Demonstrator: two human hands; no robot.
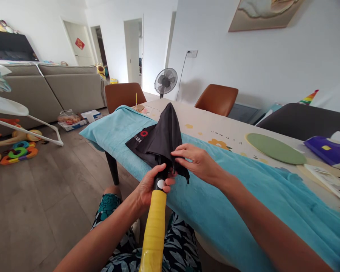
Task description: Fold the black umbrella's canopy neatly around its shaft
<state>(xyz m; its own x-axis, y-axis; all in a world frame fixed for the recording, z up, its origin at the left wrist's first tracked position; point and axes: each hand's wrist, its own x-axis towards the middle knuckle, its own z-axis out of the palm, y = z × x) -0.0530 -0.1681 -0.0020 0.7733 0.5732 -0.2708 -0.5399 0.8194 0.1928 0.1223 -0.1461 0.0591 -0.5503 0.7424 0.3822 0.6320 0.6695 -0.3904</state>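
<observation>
A black folding umbrella [166, 132] with loose, gathered cloth points away from me over the table edge. Its handle [153, 226] is wrapped in yellow tape and carries a white button near the top. My left hand [154, 183] is closed around the black neck just above the yellow grip. With thumb and fingers my right hand [195, 162] pinches the edge of the black cloth on the right side. A red ring and white lettering show on a flap at the left. Beneath the umbrella lies a light blue towel [229, 189].
The table [187, 117] has a flower-print cover. On it lie a green oval mat [274, 148] and a purple packet [327, 150] at the right. Brown chairs [217, 99] and a fan [166, 81] stand behind. Toys [18, 151] lie on the floor at left.
</observation>
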